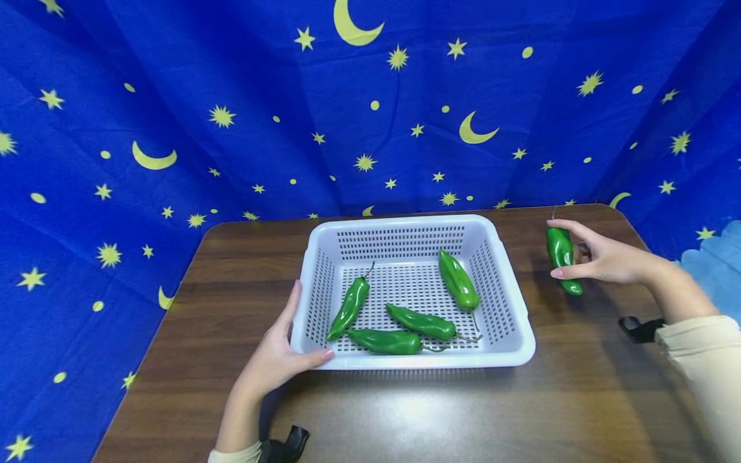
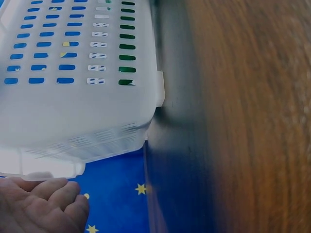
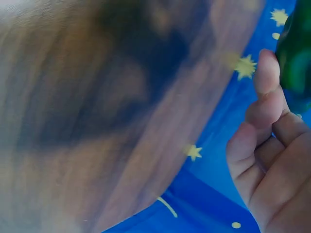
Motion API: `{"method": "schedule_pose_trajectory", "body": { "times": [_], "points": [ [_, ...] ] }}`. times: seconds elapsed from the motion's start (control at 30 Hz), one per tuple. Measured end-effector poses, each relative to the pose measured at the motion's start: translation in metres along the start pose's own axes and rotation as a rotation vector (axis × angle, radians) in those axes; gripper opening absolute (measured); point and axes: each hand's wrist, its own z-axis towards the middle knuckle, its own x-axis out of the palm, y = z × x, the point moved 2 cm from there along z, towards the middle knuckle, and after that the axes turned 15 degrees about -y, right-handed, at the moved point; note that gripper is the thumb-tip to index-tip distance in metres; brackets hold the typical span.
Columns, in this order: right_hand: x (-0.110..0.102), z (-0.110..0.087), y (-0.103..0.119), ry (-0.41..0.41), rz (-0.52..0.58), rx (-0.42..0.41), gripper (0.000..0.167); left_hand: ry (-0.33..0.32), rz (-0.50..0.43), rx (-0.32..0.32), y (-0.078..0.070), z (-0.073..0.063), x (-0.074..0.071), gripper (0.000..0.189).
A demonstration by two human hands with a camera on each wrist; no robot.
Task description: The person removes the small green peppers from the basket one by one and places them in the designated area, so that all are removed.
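1. We see the right hand (image 1: pixel 602 257) out at the far right of the wooden table (image 1: pixel 405 411), its fingers and thumb curled round a green pepper (image 1: pixel 561 254) and pinching it along its length
2. That held pepper stands nearly upright, stem end away from us, well apart from the white basket (image 1: pixel 509 302) and to its right; whether its lower tip touches the table we cannot tell
3. In the right wrist view the picture is blurred, yet we make out curled fingers (image 3: pixel 265 97) with the dark green of the pepper (image 3: pixel 296 53) against their tips
4. The left hand (image 1: pixel 278 357) lies against the basket's near left corner, fingers nearly straight along the left wall, thumb across the front rim; it steadies the basket with a loose, open hold and closes round nothing
5. In the left wrist view we see the basket's perforated wall (image 2: pixel 73 97) just above the relaxed fingers (image 2: pixel 53 204)
6. Inside the basket lie 4 more peppers: 1 leaning along the left side (image 1: pixel 349 307), 1 at the right, angled toward the back (image 1: pixel 458 280), and 2 near the front (image 1: pixel 421 321) (image 1: pixel 384 341), lying close together
7. Behind the table hangs a blue cloth (image 1: pixel 231 96) printed with yellow stars and moons
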Motion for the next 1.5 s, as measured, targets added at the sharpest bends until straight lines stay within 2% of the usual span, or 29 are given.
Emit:
{"method": "schedule_pose_trajectory", "body": {
  "times": [0.27,0.47,0.97,1.27,1.5],
  "points": [
    [0.012,0.000,-0.017,0.025,-0.053,0.045,0.094,0.001,0.004,-0.008,0.000,0.000,0.000,0.122],
    [0.021,0.002,-0.023,0.050,-0.105,0.071,0.097,-0.003,0.005,-0.007,-0.001,0.000,0.000,0.122],
    [0.032,0.010,-0.029,0.061,-0.368,0.083,0.104,-0.002,0.007,0.002,-0.001,0.000,0.000,0.122],
    [0.028,0.009,-0.023,0.064,-0.522,0.132,0.111,0.002,0.002,0.016,-0.002,0.000,0.000,0.122],
    [0.016,0.003,-0.013,0.031,-0.666,0.113,0.114,-0.001,0.010,0.028,-0.003,0.000,0.000,0.122]
  ]
}}
